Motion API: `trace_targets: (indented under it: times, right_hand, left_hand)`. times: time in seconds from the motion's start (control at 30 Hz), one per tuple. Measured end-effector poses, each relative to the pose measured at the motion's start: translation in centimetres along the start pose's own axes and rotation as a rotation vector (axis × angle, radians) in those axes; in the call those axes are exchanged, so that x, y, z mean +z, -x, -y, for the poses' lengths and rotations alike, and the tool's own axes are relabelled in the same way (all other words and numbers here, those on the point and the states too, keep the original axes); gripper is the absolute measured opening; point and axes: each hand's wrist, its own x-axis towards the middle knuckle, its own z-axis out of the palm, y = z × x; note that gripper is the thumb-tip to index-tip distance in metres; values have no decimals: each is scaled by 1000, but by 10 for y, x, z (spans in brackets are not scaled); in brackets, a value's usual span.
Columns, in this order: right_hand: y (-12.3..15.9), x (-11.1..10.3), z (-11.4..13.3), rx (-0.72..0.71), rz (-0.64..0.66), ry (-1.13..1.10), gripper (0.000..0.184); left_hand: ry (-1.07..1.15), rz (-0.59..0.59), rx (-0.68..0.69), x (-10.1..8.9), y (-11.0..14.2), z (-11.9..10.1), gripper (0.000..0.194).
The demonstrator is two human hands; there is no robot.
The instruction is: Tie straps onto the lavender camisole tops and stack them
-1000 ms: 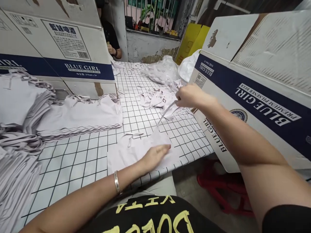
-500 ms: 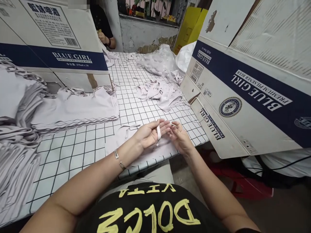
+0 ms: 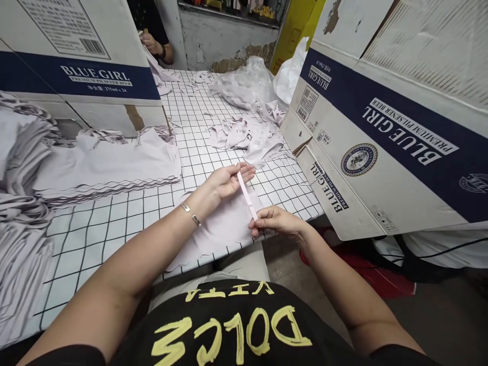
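A narrow pale pink strap (image 3: 244, 190) with a small slider near its lower end is stretched between my hands. My left hand (image 3: 229, 183), palm up, pinches the strap's upper end between thumb and fingers. At the lower end, my right hand (image 3: 276, 221) grips it near the table's front edge. Beneath both hands, a pale pink strappy garment (image 3: 221, 231) lies flat on the checked tablecloth (image 3: 99, 229). Part of it is hidden by my left forearm.
Stacks of similar pale garments (image 3: 109, 165) fill the left side. Loose fabric pieces (image 3: 244, 134) and a clear plastic bag (image 3: 246, 84) lie farther back. Printed cardboard boxes stand left (image 3: 114, 109) and right (image 3: 366, 203). Another person's hand (image 3: 151, 43) shows behind the left box.
My hands have moved apart. The right hand came down towards me with the strap's end, and the strap is now drawn out straight. My left hand shifted slightly up and left in view.
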Motion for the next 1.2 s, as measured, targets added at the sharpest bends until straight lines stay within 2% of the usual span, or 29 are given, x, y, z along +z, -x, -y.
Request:
trace_targets:
  times: [0.03, 0.1, 0.2, 0.23, 0.3, 0.43, 0.63, 0.8, 0.9, 1.0, 1.1, 1.2]
  right_hand:
    - [-2, -4, 5, -8, -48, 28, 30]
    - [-8, -15, 20, -100, -196, 36, 28]
    - [-25, -36, 50, -308, -419, -71, 28]
    - [-32, -43, 60, -359, -462, -106, 28]
    - [-46, -51, 74, -393, -500, -145, 30]
    - [-69, -49, 75, -337, -443, -125, 31]
    - [-78, -34, 50, -273, -366, -60, 32]
    - [-79, -26, 36, -311, -326, 84, 30]
    - [-78, -21, 30, -385, -303, 257, 25]
    - [-75, -17, 26, -426, -296, 453, 18]
    - [-69, -15, 25, -440, -310, 546, 16]
    - [-65, -13, 25, -467, -295, 642, 13]
  left_hand:
    - [-199, -28, -2, -3, 0, -1, 20]
    - [-744, -115, 52, -12, 6, -1, 26]
    - [-1523, -216, 271, -26, 23, 10, 31]
    - [-1687, -229, 328, -30, 28, 16, 31]
    - [-1870, -249, 378, -36, 37, 30, 29]
    - [-1883, -262, 338, -41, 39, 46, 21]
    - [-1698, -211, 335, -47, 43, 45, 7]
    - [-1724, -236, 491, -52, 54, 52, 5]
    - [-1821, -213, 604, -54, 58, 58, 15]
    - [-1891, -206, 642, -55, 60, 62, 22]
    - [-1873, -208, 602, -55, 61, 63, 16]
    - [-1768, -217, 504, -56, 59, 63, 12]
